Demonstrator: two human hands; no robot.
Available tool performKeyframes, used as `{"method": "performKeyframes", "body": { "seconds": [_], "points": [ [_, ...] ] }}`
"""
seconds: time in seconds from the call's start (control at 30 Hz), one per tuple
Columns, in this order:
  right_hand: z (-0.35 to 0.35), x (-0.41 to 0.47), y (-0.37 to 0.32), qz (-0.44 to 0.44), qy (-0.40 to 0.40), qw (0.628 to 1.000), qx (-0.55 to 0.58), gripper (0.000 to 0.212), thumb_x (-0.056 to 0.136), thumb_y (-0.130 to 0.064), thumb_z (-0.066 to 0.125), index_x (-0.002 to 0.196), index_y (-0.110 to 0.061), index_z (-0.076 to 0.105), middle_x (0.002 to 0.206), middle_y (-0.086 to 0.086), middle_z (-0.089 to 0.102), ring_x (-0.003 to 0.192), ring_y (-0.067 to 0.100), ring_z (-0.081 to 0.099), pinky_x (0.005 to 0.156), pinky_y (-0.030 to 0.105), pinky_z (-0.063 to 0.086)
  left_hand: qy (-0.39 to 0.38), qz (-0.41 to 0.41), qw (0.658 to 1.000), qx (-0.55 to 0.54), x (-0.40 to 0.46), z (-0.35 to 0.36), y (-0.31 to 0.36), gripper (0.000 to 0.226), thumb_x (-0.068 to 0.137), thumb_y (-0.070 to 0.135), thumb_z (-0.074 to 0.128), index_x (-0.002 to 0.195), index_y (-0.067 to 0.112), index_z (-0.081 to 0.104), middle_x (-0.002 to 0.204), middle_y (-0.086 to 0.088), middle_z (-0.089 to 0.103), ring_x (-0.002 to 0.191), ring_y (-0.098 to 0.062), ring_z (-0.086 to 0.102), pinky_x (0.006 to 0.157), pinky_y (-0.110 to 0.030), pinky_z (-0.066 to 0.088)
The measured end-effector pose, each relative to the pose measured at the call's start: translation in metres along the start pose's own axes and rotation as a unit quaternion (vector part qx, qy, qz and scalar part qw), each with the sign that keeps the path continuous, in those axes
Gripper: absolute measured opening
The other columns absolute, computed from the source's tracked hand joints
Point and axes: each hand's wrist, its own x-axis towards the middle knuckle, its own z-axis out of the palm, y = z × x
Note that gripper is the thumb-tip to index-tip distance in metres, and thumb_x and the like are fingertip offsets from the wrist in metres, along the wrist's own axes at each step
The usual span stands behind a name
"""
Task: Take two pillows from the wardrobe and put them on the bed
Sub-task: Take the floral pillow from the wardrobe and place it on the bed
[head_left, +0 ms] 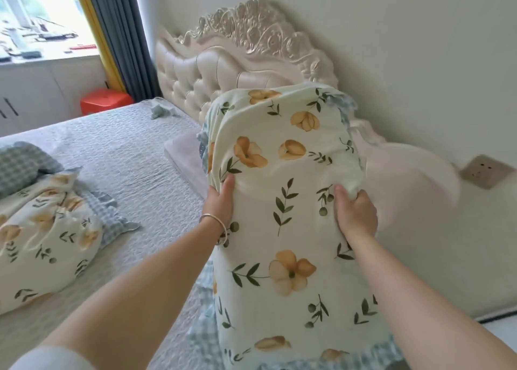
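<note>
A cream pillow with orange flowers and green leaves (282, 151) is held up lengthwise over the right side of the bed (134, 157), its far end near the padded headboard (193, 75). My left hand (221, 201) grips its left edge, a bangle on the wrist. My right hand (355, 215) pinches a fold of the cover on its right side. A second pillow in the same floral fabric (47, 235) lies on the bed at the left, with a blue checked frill.
A grey quilted cover lies over the bed. A white bedside surface (414, 179) and a wall socket (486, 171) sit right of the headboard. An orange stool (105, 99), dark curtain (123, 33) and window are at the back left.
</note>
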Motion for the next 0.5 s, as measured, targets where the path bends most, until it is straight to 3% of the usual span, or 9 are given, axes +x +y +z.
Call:
{"method": "performKeyframes", "body": {
  "seconds": [0.13,0.3,0.5],
  "points": [
    [0.045,0.066,-0.007,0.007,-0.083,0.996,0.024,0.054,0.084,-0.054,0.049,0.112,-0.009,0.056,0.115,0.011,0.062,0.108,0.033,0.055,0.087,0.038,0.04,0.04,-0.032,0.999,0.001,0.052,0.007,0.007,0.073,0.085,0.064,0.042,0.142,0.02,0.034,0.128,-0.008,0.054,0.119,-0.031,0.05,0.106,-0.048,0.036],
    [0.108,0.143,-0.006,0.0,-0.181,0.983,0.006,0.05,0.085,-0.051,0.052,0.114,-0.01,0.056,0.117,0.01,0.061,0.11,0.032,0.054,0.088,0.035,0.039,0.09,-0.082,0.992,-0.015,0.119,0.028,-0.015,0.099,0.059,0.078,0.048,0.139,0.021,0.038,0.124,-0.007,0.058,0.112,-0.031,0.056,0.101,-0.052,0.042],
    [0.19,0.238,-0.001,-0.024,-0.282,0.958,-0.036,0.046,0.084,-0.041,0.057,0.119,-0.011,0.054,0.114,0.007,0.062,0.106,0.029,0.057,0.083,0.032,0.04,0.171,-0.132,0.975,-0.044,0.182,0.058,-0.032,0.095,0.067,0.061,0.069,0.142,0.016,0.033,0.132,-0.01,0.054,0.117,-0.029,0.054,0.102,-0.047,0.044]
  ]
}}
